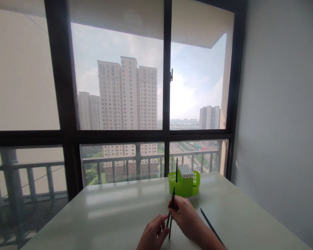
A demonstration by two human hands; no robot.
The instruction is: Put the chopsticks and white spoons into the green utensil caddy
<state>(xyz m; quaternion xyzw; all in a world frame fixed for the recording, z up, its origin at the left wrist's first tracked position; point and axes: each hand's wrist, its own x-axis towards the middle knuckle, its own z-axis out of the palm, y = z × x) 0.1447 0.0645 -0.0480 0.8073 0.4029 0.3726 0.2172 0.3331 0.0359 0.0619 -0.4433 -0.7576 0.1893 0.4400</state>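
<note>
Closest of all were 2 bare hands, the left hand (153, 232) curled with rounded knuckles and the right hand (184, 212) set further forward. Between them slanted the black chopsticks (170, 227), 2 slim, straight rods, close together above and parting slightly lower down. The right thumb and fingers pinched them around the middle, upper tips poking out past the knuckles; the left fingertips lay at the lower part, though I couldn't tell whether they gripped or merely touched. Just right of the right forearm (205, 235), a loose chopstick (211, 226) lay slantwise on the table (114, 208), whose pale, glossy top mirrored daylight in soft bands. Beyond the hands sat a round-ended caddy (186, 189) of bright green plastic, its sides pierced in a lattice, its raised middle capped in ridged grey. 1 upright chopstick (176, 170) rose from its left compartment.
</note>
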